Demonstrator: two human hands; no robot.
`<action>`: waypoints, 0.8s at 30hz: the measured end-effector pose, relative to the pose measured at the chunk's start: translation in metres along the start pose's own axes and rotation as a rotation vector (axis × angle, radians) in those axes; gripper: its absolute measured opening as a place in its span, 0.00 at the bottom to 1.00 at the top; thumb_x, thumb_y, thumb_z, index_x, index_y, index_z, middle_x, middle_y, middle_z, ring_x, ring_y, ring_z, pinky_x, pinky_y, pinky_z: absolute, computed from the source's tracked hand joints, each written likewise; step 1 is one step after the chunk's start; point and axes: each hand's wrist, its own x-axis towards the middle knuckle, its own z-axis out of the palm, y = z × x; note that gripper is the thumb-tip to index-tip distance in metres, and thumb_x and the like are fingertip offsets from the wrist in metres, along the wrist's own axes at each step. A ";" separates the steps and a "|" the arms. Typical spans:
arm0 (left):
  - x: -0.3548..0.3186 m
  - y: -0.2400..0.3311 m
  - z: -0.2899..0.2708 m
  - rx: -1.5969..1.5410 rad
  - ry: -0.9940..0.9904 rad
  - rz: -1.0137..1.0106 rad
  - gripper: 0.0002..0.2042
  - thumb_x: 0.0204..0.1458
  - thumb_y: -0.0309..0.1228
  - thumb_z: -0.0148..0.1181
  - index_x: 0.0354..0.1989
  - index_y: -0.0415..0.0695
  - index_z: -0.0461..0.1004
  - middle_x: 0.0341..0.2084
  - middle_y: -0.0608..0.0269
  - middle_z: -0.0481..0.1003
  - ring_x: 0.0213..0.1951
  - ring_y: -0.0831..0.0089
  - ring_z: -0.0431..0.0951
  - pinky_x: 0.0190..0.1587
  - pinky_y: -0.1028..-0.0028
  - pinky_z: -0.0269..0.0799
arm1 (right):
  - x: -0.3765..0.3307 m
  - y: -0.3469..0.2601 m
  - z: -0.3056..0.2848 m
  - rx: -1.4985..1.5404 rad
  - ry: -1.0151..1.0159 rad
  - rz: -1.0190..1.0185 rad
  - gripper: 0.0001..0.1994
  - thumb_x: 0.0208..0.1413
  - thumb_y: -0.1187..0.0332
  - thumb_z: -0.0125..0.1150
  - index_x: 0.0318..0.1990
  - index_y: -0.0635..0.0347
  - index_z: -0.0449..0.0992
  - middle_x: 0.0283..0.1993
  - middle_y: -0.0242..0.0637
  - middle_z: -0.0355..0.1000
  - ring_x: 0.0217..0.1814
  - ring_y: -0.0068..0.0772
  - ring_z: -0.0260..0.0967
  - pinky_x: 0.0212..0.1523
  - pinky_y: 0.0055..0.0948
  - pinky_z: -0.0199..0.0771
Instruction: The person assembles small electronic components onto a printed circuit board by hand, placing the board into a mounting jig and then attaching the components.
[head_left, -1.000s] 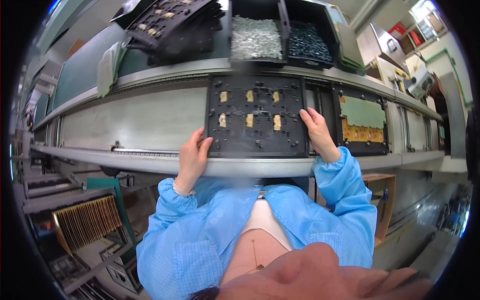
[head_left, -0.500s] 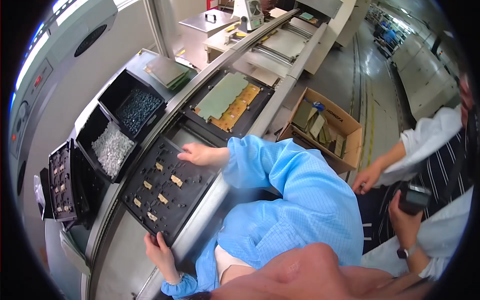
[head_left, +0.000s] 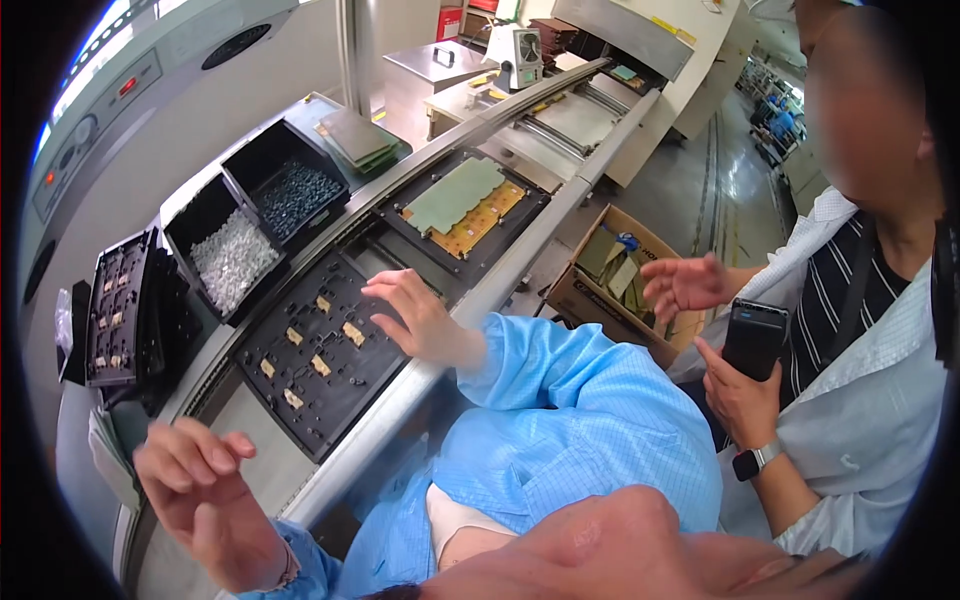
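Observation:
A black fixture tray with several tan inserts and small black pegs lies across the conveyor rails. My right hand is over its right edge, fingers stretched and holding nothing; contact with the tray cannot be made out. Raised at the lower left, my left hand is apart from the tray, its fingers loosely bent, apart and with nothing in them. Farther along the conveyor sits a second black tray, bearing a pale green plate over a yellow-orange circuit panel.
Beyond the rail stand black bins of white parts and dark blue parts, with stacked black trays at left. A cardboard box stands right of the conveyor. Close on my right, a co-worker's hand holds a black device.
My left hand has let go of the near tray's corner and risen leftward. My right hand has lifted and opened its fingers. The co-worker has come closer, raising a hand and the device.

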 end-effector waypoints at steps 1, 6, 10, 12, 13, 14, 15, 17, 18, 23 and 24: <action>0.018 -0.007 0.002 -0.229 -0.096 -0.056 0.10 0.54 0.19 0.57 0.33 0.46 0.62 0.31 0.65 0.60 0.36 0.69 0.65 0.50 0.60 0.68 | -0.004 0.005 -0.001 0.007 0.005 -0.013 0.20 0.52 0.73 0.65 0.53 0.60 0.72 0.54 0.45 0.66 0.55 0.50 0.66 0.57 0.41 0.69; 0.027 0.008 0.051 -0.737 -0.058 -0.243 0.16 0.45 0.12 0.60 0.30 0.45 0.59 0.29 0.63 0.60 0.31 0.68 0.66 0.51 0.54 0.65 | -0.018 0.000 -0.022 -0.080 0.045 -0.063 0.18 0.50 0.79 0.63 0.50 0.62 0.73 0.50 0.45 0.69 0.51 0.49 0.68 0.52 0.40 0.71; 0.005 0.002 0.060 -1.103 -0.120 0.077 0.15 0.47 0.11 0.55 0.37 0.44 0.60 0.31 0.66 0.59 0.33 0.71 0.66 0.51 0.61 0.69 | -0.021 -0.003 -0.025 -0.025 0.013 -0.133 0.17 0.49 0.82 0.61 0.48 0.62 0.75 0.49 0.46 0.69 0.48 0.49 0.69 0.49 0.38 0.72; -0.015 0.025 0.065 -1.039 -0.063 0.131 0.14 0.47 0.12 0.55 0.36 0.44 0.61 0.31 0.65 0.59 0.33 0.71 0.66 0.50 0.61 0.70 | -0.017 -0.017 -0.020 0.018 -0.031 -0.192 0.15 0.50 0.83 0.60 0.47 0.62 0.75 0.48 0.45 0.69 0.48 0.47 0.69 0.49 0.37 0.72; -0.009 0.018 0.062 -1.062 -0.075 0.107 0.14 0.48 0.12 0.56 0.36 0.44 0.62 0.31 0.65 0.60 0.32 0.71 0.67 0.49 0.62 0.70 | -0.021 -0.010 -0.024 0.005 -0.030 -0.157 0.15 0.50 0.83 0.60 0.47 0.62 0.75 0.48 0.45 0.69 0.48 0.47 0.69 0.49 0.37 0.72; -0.004 0.011 0.059 -1.086 -0.089 0.082 0.13 0.48 0.12 0.56 0.35 0.43 0.63 0.31 0.65 0.61 0.32 0.71 0.67 0.48 0.63 0.71 | -0.026 -0.002 -0.029 -0.027 -0.019 -0.149 0.15 0.50 0.84 0.60 0.46 0.62 0.76 0.48 0.45 0.69 0.48 0.47 0.69 0.48 0.36 0.72; -0.007 0.014 0.060 -1.083 -0.084 0.092 0.12 0.48 0.13 0.56 0.35 0.43 0.64 0.31 0.64 0.61 0.32 0.71 0.68 0.48 0.63 0.72 | -0.026 -0.002 -0.028 -0.024 -0.025 -0.166 0.15 0.50 0.84 0.59 0.46 0.62 0.76 0.48 0.45 0.69 0.47 0.46 0.69 0.48 0.36 0.72; -0.011 0.018 0.062 -1.082 -0.080 0.108 0.10 0.49 0.13 0.56 0.34 0.42 0.65 0.30 0.64 0.62 0.32 0.71 0.69 0.46 0.64 0.73 | -0.025 -0.005 -0.027 0.002 -0.042 -0.173 0.14 0.50 0.85 0.58 0.45 0.62 0.76 0.48 0.44 0.69 0.47 0.45 0.69 0.47 0.35 0.72; -0.016 0.023 0.064 -1.078 -0.079 0.126 0.10 0.50 0.14 0.56 0.34 0.42 0.66 0.30 0.63 0.63 0.31 0.71 0.69 0.46 0.65 0.74 | -0.024 -0.007 -0.026 0.019 -0.053 -0.188 0.15 0.50 0.85 0.58 0.45 0.62 0.76 0.48 0.44 0.69 0.47 0.45 0.69 0.47 0.34 0.72; -0.014 0.031 0.066 -1.100 -0.154 0.176 0.06 0.52 0.15 0.57 0.32 0.40 0.70 0.29 0.62 0.66 0.30 0.70 0.72 0.42 0.68 0.77 | -0.023 -0.008 -0.027 0.034 -0.073 -0.207 0.15 0.50 0.86 0.58 0.45 0.62 0.76 0.47 0.43 0.69 0.46 0.44 0.69 0.45 0.34 0.73; -0.012 0.032 0.067 -1.108 -0.175 0.183 0.05 0.52 0.16 0.57 0.31 0.40 0.70 0.29 0.62 0.66 0.30 0.70 0.72 0.41 0.69 0.77 | -0.024 -0.009 -0.028 0.034 -0.073 -0.204 0.15 0.50 0.86 0.58 0.45 0.62 0.76 0.47 0.43 0.69 0.46 0.44 0.69 0.45 0.34 0.73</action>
